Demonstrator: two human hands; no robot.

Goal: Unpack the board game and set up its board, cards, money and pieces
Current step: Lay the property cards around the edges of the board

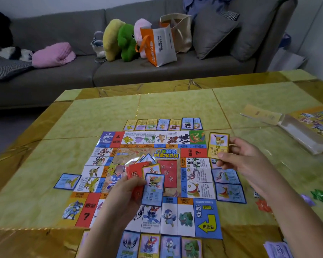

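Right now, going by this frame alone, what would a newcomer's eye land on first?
The bright game board lies flat on the yellow table, with laid-out cards lined along its edges. The right hand pinches a yellow-bordered card by the board's far right corner, while the left hand holds a fan of cards over its centre. Behind, a green plush toy sits on the grey sofa.

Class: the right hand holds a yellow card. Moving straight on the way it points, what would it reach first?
Probably the board, at its red question-mark square: the right hand points left with the yellow card leading. Its height above the board is unclear.
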